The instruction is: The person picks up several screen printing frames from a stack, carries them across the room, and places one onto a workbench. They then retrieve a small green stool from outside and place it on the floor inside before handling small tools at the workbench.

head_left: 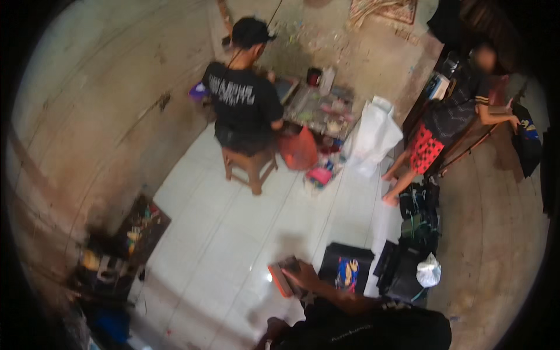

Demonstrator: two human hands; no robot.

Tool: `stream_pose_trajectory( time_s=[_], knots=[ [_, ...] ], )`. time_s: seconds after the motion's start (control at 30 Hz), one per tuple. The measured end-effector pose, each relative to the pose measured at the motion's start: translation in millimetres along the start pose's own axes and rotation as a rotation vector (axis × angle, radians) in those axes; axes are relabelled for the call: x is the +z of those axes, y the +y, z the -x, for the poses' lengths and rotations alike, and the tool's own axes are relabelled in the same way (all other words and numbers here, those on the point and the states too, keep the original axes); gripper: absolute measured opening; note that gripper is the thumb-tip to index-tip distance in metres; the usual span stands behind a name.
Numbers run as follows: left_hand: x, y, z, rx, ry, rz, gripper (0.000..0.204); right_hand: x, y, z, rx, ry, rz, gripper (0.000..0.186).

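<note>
My right hand (303,276) is closed on a flat grey-brown block with an orange edge (283,278), held above the white tiled floor. My right forearm reaches leftward from a black sleeve. Lower down, my left hand (274,329) is a dark, blurred shape beside my black clothing; its fingers do not show clearly. A black fabric piece with a blue and yellow print (347,274) lies on the floor just right of my right hand.
A person in black (245,99) sits on a wooden stool (251,166) by a cluttered, stained work table (321,108). Another person (449,111) stands at right holding black printed fabric (528,137). Dark bundles (417,221), a white sack (373,137) and a dark cluttered shelf (146,233) border the floor.
</note>
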State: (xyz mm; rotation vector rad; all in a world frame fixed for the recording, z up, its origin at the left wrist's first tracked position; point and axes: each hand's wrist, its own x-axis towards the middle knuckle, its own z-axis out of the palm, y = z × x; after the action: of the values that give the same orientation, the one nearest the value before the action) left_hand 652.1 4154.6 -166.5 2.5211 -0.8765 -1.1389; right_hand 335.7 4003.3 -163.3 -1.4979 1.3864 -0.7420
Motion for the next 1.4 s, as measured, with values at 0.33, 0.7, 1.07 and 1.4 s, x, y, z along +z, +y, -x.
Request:
stream_pose_trajectory(
  time_s=[0.33,0.7,1.07,1.4],
  knots=[
    [130.0,224.7,-28.2,0.633,-0.375,0.047,0.023,-147.1,38.2,-97.3,0.194,0.311,0.155,0.034],
    [155.9,423.5,-175.4,1.025,-0.412,-0.100,0.016,-186.4,36.9,-276.8,0.291,0.490,0.126,0.039],
    [99.6,581.5,-283.8,0.738,-0.761,0.396,0.013,-260.3,30.0,-462.6,0.330,0.231,0.044,0.049],
    [169.2,633.2,-322.1,0.571,-0.780,-0.068,0.040,-443.3,-29.7,-844.0,0.069,0.004,0.334,0.102]
  ],
)
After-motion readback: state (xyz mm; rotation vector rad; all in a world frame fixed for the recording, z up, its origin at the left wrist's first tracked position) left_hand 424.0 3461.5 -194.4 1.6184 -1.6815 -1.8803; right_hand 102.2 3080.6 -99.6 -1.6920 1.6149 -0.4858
